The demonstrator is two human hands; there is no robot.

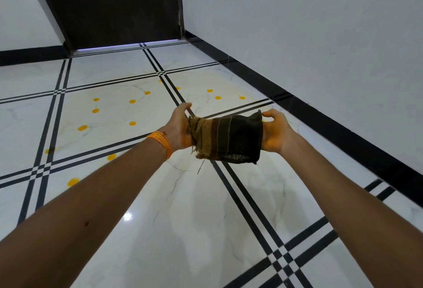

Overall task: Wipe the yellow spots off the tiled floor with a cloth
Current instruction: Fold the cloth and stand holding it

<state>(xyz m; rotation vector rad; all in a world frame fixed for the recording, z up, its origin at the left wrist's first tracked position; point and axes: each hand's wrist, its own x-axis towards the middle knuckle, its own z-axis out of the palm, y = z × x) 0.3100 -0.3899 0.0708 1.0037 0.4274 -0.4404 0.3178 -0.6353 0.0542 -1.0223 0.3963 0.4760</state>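
Note:
A dark brown and olive striped cloth, folded with frayed edges, is stretched in the air between my hands. My left hand grips its left end; an orange thread band sits on that wrist. My right hand grips its right end, fingers curled over the top corner. Several yellow spots dot the white tiled floor beyond and left of my hands, some near the wall and some closer at the left.
A dark door stands at the far end of the floor. A white wall with a black skirting runs along the right. Black double lines cross the glossy tiles.

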